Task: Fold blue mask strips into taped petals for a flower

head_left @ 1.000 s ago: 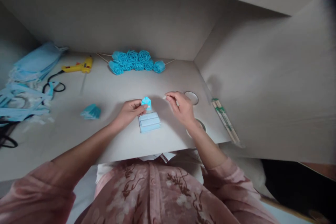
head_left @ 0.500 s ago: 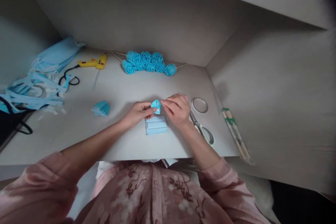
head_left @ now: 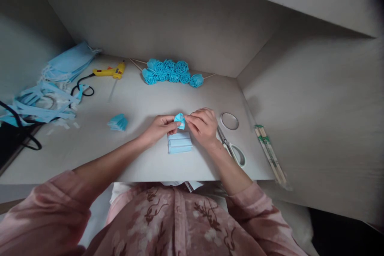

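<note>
The left hand (head_left: 164,125) pinches a folded blue piece (head_left: 179,118); the right hand (head_left: 204,125) has fingers nearly closed at its edge, hold unclear; pleated blue pieces (head_left: 180,145) lie toward the surface's (head_left: 144,170) front edge.

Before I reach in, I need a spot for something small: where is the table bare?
Bare: between the roses and the left hand; back right, above the ring; and front left, between the blue stack and the left forearm. Crowded: the far left, with masks and scraps, and the right, with ring, scissors and sticks.
</note>
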{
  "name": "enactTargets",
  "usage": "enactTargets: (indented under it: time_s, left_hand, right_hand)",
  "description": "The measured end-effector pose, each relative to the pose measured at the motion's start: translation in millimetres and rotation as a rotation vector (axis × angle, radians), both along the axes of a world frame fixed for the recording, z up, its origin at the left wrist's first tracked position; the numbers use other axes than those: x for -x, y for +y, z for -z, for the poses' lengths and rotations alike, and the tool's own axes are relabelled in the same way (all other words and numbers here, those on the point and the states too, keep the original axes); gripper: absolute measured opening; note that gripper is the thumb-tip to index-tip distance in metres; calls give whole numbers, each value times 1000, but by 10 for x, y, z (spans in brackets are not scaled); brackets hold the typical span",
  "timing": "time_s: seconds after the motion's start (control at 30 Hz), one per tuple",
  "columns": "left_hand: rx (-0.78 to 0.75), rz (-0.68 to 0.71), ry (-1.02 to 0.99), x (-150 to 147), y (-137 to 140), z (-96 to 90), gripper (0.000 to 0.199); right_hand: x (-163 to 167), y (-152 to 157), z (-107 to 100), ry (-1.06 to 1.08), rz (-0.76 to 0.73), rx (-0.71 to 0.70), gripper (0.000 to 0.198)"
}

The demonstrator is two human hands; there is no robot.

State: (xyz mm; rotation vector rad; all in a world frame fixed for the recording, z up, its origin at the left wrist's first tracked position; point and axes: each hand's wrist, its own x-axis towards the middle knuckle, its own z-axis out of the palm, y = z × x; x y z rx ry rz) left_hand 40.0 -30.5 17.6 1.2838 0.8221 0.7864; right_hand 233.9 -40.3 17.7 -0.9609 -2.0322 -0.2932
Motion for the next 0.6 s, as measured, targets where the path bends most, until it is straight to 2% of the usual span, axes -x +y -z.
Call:
enactTargets:
  time_s: [0.43, 0.6]
  left_hand:
    - [67, -72, -17, 8, 24, 45, 37]
    - [76, -79, -40, 12, 28, 79, 34]
  right_hand:
    - [-7, 15, 52, -47, -9, 35, 15]
    - [-5, 16, 28, -70, -25, 116, 17]
